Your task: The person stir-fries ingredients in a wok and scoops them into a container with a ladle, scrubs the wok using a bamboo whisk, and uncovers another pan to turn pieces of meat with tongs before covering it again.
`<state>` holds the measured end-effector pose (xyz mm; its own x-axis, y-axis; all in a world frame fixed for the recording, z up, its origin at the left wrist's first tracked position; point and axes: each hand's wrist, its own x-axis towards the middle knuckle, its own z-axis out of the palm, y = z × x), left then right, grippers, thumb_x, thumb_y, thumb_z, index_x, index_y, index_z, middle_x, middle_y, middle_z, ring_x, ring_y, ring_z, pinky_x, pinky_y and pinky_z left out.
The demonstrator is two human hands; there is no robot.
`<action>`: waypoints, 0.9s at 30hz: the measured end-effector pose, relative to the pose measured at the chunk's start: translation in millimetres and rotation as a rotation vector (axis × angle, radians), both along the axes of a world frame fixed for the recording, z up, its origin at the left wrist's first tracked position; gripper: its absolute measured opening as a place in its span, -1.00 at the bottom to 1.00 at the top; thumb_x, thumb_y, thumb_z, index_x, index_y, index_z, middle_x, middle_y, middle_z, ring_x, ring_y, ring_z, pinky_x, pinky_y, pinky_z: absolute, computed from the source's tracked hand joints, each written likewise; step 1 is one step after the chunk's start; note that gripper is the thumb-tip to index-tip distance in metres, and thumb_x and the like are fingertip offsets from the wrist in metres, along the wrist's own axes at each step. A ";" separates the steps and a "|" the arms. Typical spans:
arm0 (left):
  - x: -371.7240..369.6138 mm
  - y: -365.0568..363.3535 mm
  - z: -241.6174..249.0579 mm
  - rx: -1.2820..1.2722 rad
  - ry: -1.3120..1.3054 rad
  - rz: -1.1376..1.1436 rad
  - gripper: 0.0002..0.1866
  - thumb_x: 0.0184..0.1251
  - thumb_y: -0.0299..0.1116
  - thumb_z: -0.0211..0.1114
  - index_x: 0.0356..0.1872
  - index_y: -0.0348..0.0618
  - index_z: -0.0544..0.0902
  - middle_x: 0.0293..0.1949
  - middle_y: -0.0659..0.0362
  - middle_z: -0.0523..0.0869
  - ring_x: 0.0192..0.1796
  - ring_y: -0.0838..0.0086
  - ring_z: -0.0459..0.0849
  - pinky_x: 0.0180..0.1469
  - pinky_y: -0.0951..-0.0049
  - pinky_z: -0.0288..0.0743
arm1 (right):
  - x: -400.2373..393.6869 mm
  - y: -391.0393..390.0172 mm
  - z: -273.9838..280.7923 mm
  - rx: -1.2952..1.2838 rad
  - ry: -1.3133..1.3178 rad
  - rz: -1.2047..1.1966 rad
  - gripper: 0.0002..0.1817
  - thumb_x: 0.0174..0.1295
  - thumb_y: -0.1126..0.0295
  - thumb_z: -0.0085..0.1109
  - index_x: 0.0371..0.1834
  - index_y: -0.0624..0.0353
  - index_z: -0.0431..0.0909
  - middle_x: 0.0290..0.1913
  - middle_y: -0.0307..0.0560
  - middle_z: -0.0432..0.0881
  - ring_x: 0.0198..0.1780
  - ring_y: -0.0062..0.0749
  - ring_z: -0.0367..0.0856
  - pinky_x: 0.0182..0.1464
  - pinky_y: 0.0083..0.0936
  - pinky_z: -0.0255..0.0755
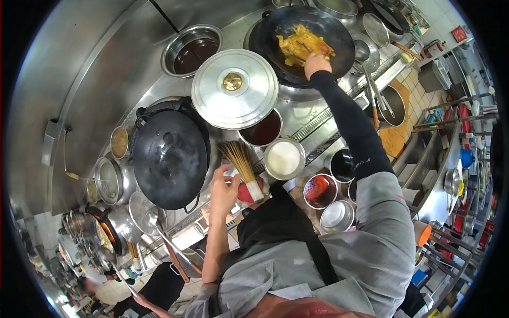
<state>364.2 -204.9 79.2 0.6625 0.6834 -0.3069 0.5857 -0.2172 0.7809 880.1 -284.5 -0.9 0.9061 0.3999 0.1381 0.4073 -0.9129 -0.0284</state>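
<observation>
My right hand [318, 64], in a black sleeve, reaches into the dark wok [342, 45] at the top. Its fingers are closed right at the yellow, chicken-like food [298, 43]; a thin dark shape runs into the food from the fingers, and I cannot tell what it is. My left hand [224, 191] hovers at the stove's front edge, fingers loosely bent and apart, with nothing in them. Just right of it stands a bamboo wok brush [241, 161] with a pale wrapped end. A red round thing [245, 193] lies behind that end.
Left of centre sits a second black wok [169, 159]. A metal lid [235, 100] partly covers a pot of dark liquid [262, 130]. Nearby are a bowl of white contents [284, 159], a bowl of red sauce [320, 191] and ladles [371, 85]. Another person [154, 289] is at lower left.
</observation>
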 end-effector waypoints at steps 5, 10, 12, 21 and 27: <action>-21.9 0.0 9.9 -0.041 0.001 0.084 -0.53 0.41 -0.35 0.42 0.22 -0.42 0.56 0.11 -0.11 0.67 -0.10 0.25 0.77 -0.08 0.26 0.65 | 1.4 -21.2 55.5 -0.084 0.091 0.082 -0.66 0.45 0.30 0.00 0.03 0.30 0.68 -0.05 0.27 0.81 0.02 0.06 0.83 0.08 -0.11 0.70; -47.8 11.3 -2.4 -0.042 0.060 0.141 -0.50 0.42 -0.33 0.41 0.26 -0.42 0.55 0.08 -0.13 0.70 -0.08 0.25 0.77 -0.05 0.28 0.65 | -18.8 -16.7 38.3 -0.120 0.001 0.129 -0.66 0.43 0.33 0.07 0.09 0.34 0.64 0.02 0.31 0.77 0.05 0.08 0.82 0.06 -0.14 0.71; -47.6 15.8 -4.2 -0.017 0.054 0.127 -0.49 0.42 -0.32 0.41 0.26 -0.43 0.55 0.05 -0.14 0.71 -0.08 0.25 0.77 -0.05 0.28 0.66 | -34.2 -6.9 45.7 -0.161 0.087 0.125 -0.64 0.47 0.30 0.02 0.14 0.30 0.63 0.04 0.36 0.74 0.04 0.13 0.82 0.05 -0.13 0.72; -9.2 14.7 13.2 -0.011 0.119 0.034 -0.51 0.40 -0.33 0.41 0.26 -0.40 0.56 0.16 -0.12 0.67 -0.06 0.22 0.77 -0.04 0.24 0.65 | -4.1 3.2 37.0 -0.056 0.155 0.032 -0.54 0.55 0.20 -0.06 0.35 0.21 0.55 0.01 0.34 0.75 0.05 0.17 0.80 0.07 -0.08 0.70; -1.2 6.7 -10.7 -0.019 0.130 -0.027 -0.52 0.39 -0.35 0.40 0.24 -0.42 0.57 0.19 -0.13 0.65 -0.06 0.22 0.77 -0.03 0.23 0.65 | -15.9 -29.5 29.5 -0.161 0.148 0.167 -0.39 0.50 0.27 -0.06 0.54 0.36 0.32 0.04 0.45 0.70 0.05 0.25 0.78 0.09 -0.07 0.68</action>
